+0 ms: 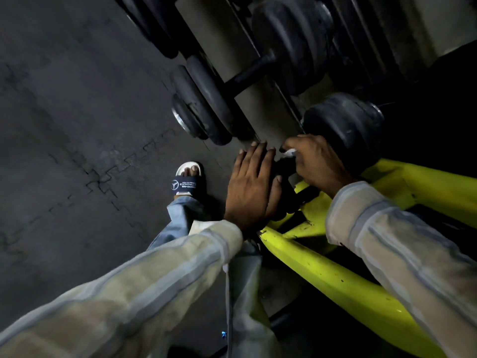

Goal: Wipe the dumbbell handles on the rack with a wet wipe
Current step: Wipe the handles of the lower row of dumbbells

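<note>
Right hand (313,161) clenches a white wipe (290,152) at the dumbbell (343,125) handle, just above the yellow frame (322,270). Left hand (251,187) lies flat, released, on the dumbbell's near end. Open floor (77,125) lies left of the frame.

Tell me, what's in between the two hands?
In the head view, the dark dumbbell handle runs between the left hand and the right hand, which grips the white wet wipe.

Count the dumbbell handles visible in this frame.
2: one bare handle on the rack above the hands, and one under the right hand with the wipe. More may hide in the dark.
</note>
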### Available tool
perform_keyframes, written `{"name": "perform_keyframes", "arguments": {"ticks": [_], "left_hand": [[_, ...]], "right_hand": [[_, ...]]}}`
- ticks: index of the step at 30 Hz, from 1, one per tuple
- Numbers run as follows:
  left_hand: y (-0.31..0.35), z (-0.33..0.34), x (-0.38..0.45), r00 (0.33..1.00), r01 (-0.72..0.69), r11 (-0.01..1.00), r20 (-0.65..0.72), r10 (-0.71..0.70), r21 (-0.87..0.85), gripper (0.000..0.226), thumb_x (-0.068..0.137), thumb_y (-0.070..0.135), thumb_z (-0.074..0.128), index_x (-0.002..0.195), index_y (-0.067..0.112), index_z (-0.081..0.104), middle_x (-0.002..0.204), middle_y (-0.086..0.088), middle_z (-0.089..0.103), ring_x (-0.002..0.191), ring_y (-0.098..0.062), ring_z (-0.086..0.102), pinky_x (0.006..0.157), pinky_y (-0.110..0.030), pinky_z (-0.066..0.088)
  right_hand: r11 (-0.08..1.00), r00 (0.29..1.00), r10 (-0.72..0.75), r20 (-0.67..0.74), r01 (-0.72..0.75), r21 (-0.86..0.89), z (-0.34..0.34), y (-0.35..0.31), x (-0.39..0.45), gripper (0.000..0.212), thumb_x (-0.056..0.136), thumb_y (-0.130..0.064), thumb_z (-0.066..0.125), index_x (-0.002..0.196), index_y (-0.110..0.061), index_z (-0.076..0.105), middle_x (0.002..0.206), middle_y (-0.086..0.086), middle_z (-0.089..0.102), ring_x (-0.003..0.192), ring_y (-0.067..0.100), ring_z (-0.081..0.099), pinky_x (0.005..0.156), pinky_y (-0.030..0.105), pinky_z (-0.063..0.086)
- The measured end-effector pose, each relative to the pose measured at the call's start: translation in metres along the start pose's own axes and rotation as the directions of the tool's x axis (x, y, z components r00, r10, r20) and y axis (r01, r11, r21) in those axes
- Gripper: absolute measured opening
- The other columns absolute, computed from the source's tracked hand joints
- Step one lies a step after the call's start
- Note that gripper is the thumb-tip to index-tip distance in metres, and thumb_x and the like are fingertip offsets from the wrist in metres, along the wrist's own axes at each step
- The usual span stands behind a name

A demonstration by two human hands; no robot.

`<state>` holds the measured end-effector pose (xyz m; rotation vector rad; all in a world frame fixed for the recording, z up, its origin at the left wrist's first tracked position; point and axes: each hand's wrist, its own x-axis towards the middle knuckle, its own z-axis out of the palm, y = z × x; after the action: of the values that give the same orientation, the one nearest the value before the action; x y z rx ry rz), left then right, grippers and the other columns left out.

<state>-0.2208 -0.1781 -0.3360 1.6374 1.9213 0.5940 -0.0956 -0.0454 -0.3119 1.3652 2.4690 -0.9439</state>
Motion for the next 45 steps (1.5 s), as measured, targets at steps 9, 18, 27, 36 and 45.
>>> {"name": "perform_keyframes", "arguments": {"ticks": [9, 18, 27, 36, 45], "left_hand": [[-0.068, -0.09, 0.065, 0.978, -0.153, 0.986, -0.129, 0.161, 0.073, 0.067, 0.093, 0.027, 0.056, 0.15, -0.004, 0.04, 0.16, -0.02, 0.035, 0.153, -0.036, 0.023, 0.123, -0.059, 0.018], [-0.108, -0.101, 0.149, 0.985, 0.156, 0.972, -0.096, -0.14, 0.176, 0.062, 0.105, 0.04, 0.019, 0.15, 0.006, 0.044, 0.158, -0.012, 0.042, 0.15, -0.024, 0.034, 0.125, -0.046, 0.02], [-0.112, -0.1, 0.15, 0.978, 0.134, 0.987, -0.171, -0.117, 0.092, 0.058, 0.102, 0.032, 0.027, 0.14, -0.001, 0.056, 0.147, -0.019, 0.055, 0.141, -0.031, 0.048, 0.122, -0.051, 0.027], [-0.115, -0.096, 0.149, 0.968, 0.159, 0.986, -0.202, -0.148, 0.04, 0.058, 0.1, 0.031, 0.03, 0.139, 0.0, 0.057, 0.147, -0.017, 0.055, 0.139, -0.03, 0.05, 0.121, -0.051, 0.03], [-0.108, -0.099, 0.147, 0.955, 0.232, 0.973, -0.195, -0.225, 0.013, 0.058, 0.098, 0.03, 0.031, 0.14, -0.001, 0.056, 0.144, -0.019, 0.057, 0.134, -0.035, 0.054, 0.117, -0.053, 0.035]], "right_hand": [[0.962, 0.919, 0.111, -0.379, -0.003, 0.275, 0.003, -0.046, 0.06, 0.033, 0.086, -0.004, 0.056, 0.108, -0.017, 0.077, 0.099, 0.004, 0.076, 0.091, 0.021, 0.07, 0.082, 0.036, 0.056], [0.918, 0.79, -0.386, -0.477, 0.277, -0.284, 0.012, -0.042, 0.141, 0.028, 0.09, 0.005, 0.056, 0.111, 0.0, 0.074, 0.118, 0.017, 0.072, 0.115, 0.033, 0.066, 0.105, 0.043, 0.049], [0.969, 0.962, -0.239, -0.135, 0.226, -0.102, -0.013, -0.071, 0.131, 0.051, 0.107, -0.039, 0.036, 0.12, 0.0, 0.066, 0.13, 0.016, 0.063, 0.131, 0.028, 0.053, 0.122, 0.035, 0.027], [0.986, 0.986, -0.166, -0.021, 0.167, 0.026, -0.005, -0.105, 0.131, 0.08, 0.103, -0.061, 0.009, 0.112, -0.008, 0.068, 0.112, 0.012, 0.069, 0.117, 0.026, 0.058, 0.115, 0.043, 0.033], [0.95, 0.995, 0.068, 0.079, -0.041, -0.308, -0.014, -0.099, 0.152, 0.119, 0.086, -0.078, -0.012, 0.121, 0.005, 0.065, 0.138, 0.028, 0.056, 0.141, 0.032, 0.04, 0.124, 0.045, 0.015]]}}
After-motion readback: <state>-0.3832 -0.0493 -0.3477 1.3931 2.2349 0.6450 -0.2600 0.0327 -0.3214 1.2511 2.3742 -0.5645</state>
